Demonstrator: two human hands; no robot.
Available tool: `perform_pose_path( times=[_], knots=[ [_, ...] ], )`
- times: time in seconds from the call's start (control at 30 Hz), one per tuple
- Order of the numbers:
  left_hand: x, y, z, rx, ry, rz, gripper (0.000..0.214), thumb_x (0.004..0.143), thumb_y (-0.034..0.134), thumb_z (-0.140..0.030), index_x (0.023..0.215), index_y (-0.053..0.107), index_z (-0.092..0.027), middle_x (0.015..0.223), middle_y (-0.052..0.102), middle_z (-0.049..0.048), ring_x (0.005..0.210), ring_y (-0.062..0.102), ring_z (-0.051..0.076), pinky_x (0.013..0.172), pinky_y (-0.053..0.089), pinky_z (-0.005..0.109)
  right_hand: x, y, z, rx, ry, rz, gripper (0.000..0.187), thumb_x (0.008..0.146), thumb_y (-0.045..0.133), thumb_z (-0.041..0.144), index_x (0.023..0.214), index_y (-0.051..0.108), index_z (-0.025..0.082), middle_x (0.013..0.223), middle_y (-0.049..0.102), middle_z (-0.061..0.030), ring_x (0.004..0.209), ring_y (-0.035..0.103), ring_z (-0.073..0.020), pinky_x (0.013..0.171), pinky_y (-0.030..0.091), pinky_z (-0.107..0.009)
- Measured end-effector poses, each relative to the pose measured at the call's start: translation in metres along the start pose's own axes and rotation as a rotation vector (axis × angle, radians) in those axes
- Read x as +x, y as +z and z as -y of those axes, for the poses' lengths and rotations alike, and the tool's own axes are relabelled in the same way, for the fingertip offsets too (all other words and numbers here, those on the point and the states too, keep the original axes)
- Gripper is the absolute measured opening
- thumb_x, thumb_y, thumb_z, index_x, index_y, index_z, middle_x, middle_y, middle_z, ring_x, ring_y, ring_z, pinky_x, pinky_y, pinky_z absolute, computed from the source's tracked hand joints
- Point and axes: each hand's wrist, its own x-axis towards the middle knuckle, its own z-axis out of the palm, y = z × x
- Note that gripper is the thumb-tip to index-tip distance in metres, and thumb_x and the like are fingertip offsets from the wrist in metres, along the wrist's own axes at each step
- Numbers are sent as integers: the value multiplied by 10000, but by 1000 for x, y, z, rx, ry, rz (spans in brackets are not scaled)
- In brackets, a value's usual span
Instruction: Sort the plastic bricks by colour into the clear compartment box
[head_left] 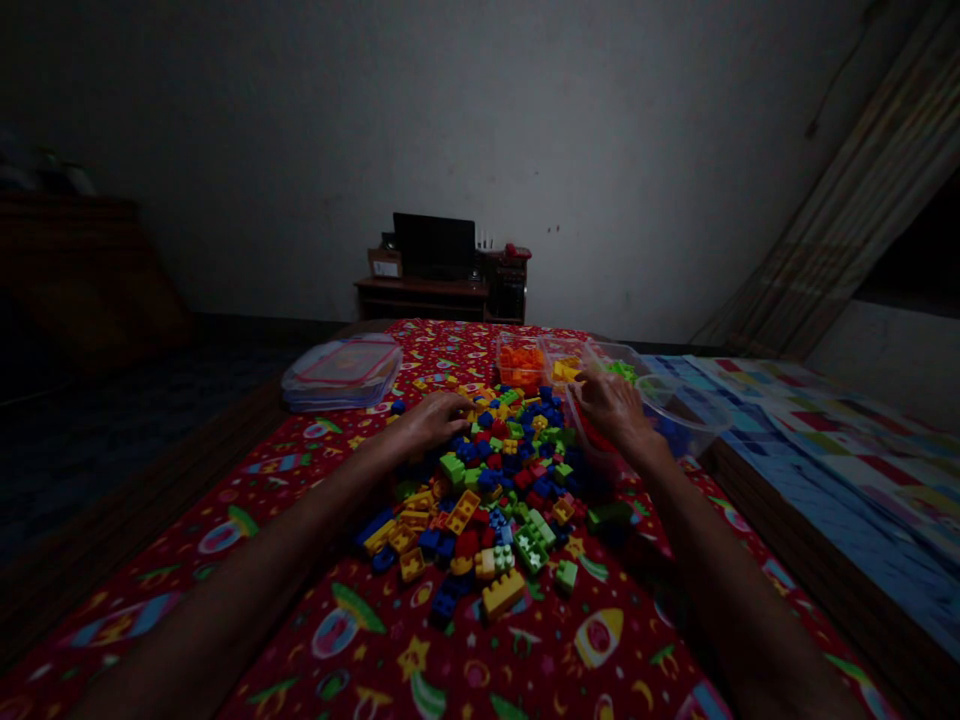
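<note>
A large pile of toy building bricks (517, 470) in blue, green, yellow and red covers the middle of the table. At its left edge is my left hand (439, 420), fingers bent together close over the bricks; whatever they grip is hidden. My right hand (615, 405) hangs over the clear containers on the right, its fingers curled down beside the box of yellow bricks (566, 370). Anything in those fingers is too dark to make out. Orange bricks (521, 365) fill another box, green bricks (621, 370) lie in one behind my hand, and blue bricks (675, 435) in a round tub.
Stacked clear lids (345, 372) lie at the table's left edge. A red patterned cloth (300, 600) covers the table. Behind stands a low desk (420, 288) with a dark monitor (433, 245). To the right is a bed surface with a checkered cover (847, 410).
</note>
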Motion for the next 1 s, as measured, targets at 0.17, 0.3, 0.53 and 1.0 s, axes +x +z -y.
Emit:
perform_pose_path(
  times=[0.17, 0.3, 0.53, 1.0],
  knots=[
    [0, 1, -2, -19, 31, -79, 354, 740, 537, -258, 1052, 685, -180, 1043, 708, 49, 951, 643, 206, 832, 488, 267, -8, -3, 20, -11, -137, 19, 313, 921, 375, 266, 907, 674, 173, 803, 668, -102, 638, 539, -152, 555, 264, -273],
    [-2, -4, -4, -110, 29, -162, 330, 758, 498, -331, 963, 699, -167, 954, 711, 51, 862, 646, 206, 763, 490, 269, -12, -3, 30, -17, -191, 18, 301, 908, 374, 209, 884, 669, 160, 750, 654, -84, 572, 475, -123, 536, 223, -274],
    [0, -5, -10, -534, 22, -100, 468, 779, 495, -549, 888, 696, -141, 815, 690, 29, 745, 618, 181, 661, 480, 249, -21, 3, 52, 167, -467, -19, 261, 915, 426, 232, 1085, 613, 168, 869, 667, -89, 662, 527, -136, 582, 293, -246],
    [-8, -27, -12, -282, 5, -96, 425, 783, 495, -513, 827, 729, -161, 804, 717, 36, 740, 633, 198, 667, 460, 245, -4, 19, 40, 197, -427, -94, 194, 896, 454, 246, 800, 595, 155, 686, 601, -35, 552, 423, -100, 537, 233, -238]
  ],
)
